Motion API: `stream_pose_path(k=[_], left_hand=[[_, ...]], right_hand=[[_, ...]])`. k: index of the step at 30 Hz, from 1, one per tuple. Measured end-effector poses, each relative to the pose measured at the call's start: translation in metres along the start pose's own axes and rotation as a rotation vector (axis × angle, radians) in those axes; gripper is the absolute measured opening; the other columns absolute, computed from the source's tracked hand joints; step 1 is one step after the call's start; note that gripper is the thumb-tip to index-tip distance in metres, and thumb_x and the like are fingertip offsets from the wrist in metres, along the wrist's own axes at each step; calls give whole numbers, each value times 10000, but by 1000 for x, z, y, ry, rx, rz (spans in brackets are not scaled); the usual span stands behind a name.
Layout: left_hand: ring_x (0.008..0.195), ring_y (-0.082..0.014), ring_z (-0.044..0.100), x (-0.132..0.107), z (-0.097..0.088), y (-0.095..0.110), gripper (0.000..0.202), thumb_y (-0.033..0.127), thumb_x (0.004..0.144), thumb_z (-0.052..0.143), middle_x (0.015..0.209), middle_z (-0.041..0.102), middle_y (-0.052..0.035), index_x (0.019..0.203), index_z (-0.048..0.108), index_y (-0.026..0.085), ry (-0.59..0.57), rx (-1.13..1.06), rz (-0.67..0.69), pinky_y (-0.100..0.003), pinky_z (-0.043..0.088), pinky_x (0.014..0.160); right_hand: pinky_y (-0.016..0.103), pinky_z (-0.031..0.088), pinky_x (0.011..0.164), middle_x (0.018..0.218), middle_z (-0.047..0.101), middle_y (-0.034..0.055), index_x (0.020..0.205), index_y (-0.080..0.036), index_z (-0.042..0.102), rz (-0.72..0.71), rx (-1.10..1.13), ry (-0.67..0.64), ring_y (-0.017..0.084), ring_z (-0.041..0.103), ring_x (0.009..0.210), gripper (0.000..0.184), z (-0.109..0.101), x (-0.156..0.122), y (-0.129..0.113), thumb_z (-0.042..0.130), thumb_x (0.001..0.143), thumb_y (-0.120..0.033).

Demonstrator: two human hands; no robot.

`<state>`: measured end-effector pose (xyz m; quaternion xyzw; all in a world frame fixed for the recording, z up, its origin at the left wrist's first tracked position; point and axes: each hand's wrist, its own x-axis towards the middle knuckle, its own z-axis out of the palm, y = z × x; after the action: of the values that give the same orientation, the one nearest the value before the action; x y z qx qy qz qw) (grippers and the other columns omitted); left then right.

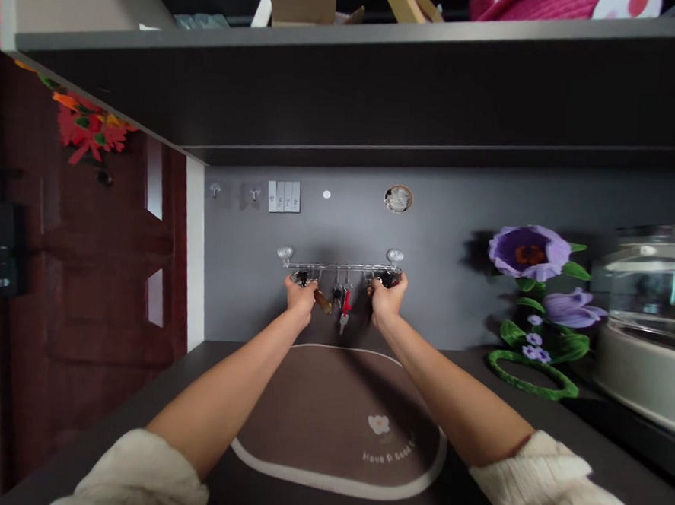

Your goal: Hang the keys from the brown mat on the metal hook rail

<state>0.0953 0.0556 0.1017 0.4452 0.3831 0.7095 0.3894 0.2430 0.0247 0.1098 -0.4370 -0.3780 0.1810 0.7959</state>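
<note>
A clear hook rail [349, 268] is fixed to the grey wall by two round suction mounts. At its left end, my left hand [299, 299] is closed around a bunch of keys, from which a brown fob [323, 302] sticks out. My right hand [389, 297] closes on dark keys at the right end; its fingers partly hide them. Between my hands, a red key holder [347, 302] with a metal key below it hangs from a middle hook. A dark key [337, 295] hangs just left of it.
A brown mat [328, 412] lies on the dark counter under my arms. Purple artificial flowers [529, 253] and a glass-and-cream appliance [645, 363] stand at right. Above runs a dark shelf [381, 95]. White switches [284, 197] are on the wall; a red-brown door [106, 292] is left.
</note>
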Motion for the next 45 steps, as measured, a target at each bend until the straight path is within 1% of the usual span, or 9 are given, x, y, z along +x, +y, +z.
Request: stream_pose_path(k=[5, 11, 20, 26, 31, 35, 39, 43, 45], left_hand=[[440, -34, 492, 14, 2, 17, 471, 94, 675, 583, 695, 518, 53, 1046, 327, 231, -66, -10, 81, -148, 346, 422], [461, -50, 524, 1, -19, 28, 434, 128, 650, 617, 686, 540, 52, 991, 367, 228, -253, 108, 85, -134, 305, 391], [475, -98, 550, -67, -77, -18, 426, 187, 583, 683, 627, 554, 28, 916, 417, 179, -515, 432, -188, -157, 307, 391], [633, -117, 569, -81, -105, -37, 289, 283, 592, 671, 729, 613, -32, 796, 517, 146, -471, 603, -64, -215, 424, 565], [805, -155, 584, -85, -113, -42, 244, 312, 659, 594, 901, 629, -60, 856, 557, 171, -497, 724, 94, -261, 438, 722], [870, -164, 577, -84, -114, -45, 393, 340, 699, 549, 1056, 591, -99, 1046, 509, 160, -537, 734, 84, -275, 434, 781], [971, -184, 547, -84, -113, -44, 515, 379, 677, 566, 1117, 560, -123, 1124, 476, 139, -563, 765, 105, -280, 405, 851], [1095, -203, 473, -88, -111, -38, 567, 453, 669, 551, 1206, 505, -112, 1144, 478, 152, -603, 821, 188, -287, 346, 930], [1116, -206, 456, -89, -110, -35, 551, 483, 698, 500, 1214, 500, -110, 1138, 492, 153, -598, 862, 224, -288, 330, 946]], right_hand=[[181, 434, 472, 979, 525, 1, 1196, -271, 252, -39, 104, -75, 27, 450, 462, 616, 6, 9, -15, 493, 650, -119], [161, 354, 354, 603, 490, -68, 997, -215, 389, 145, -16, -407, 43, 412, 385, 429, -13, -5, -29, 547, 627, -67], [213, 403, 407, 566, 531, -17, 895, -156, 461, 380, -484, -709, 99, 509, 444, 277, -54, -70, -10, 609, 668, -213], [211, 375, 433, 598, 569, 14, 868, -129, 541, 274, -878, -714, 111, 518, 486, 320, -74, -73, -16, 659, 584, -220], [231, 416, 512, 652, 616, 37, 871, -149, 595, 377, -884, -820, 152, 567, 600, 311, -88, -72, -12, 636, 563, -158], [271, 439, 616, 816, 639, 76, 1000, -153, 568, 353, -866, -779, 200, 587, 738, 459, -83, -65, -10, 640, 547, -171], [307, 419, 760, 1046, 581, 109, 1032, -166, 546, 175, -752, -597, 239, 542, 941, 509, -51, -48, 1, 663, 557, -305], [311, 407, 799, 1009, 586, 88, 1023, -163, 511, 82, -627, -409, 211, 541, 935, 557, -9, -29, 26, 664, 546, -404], [299, 413, 772, 931, 601, 69, 965, -159, 518, 75, -605, -333, 186, 558, 860, 458, 7, -22, 37, 626, 590, -400]])
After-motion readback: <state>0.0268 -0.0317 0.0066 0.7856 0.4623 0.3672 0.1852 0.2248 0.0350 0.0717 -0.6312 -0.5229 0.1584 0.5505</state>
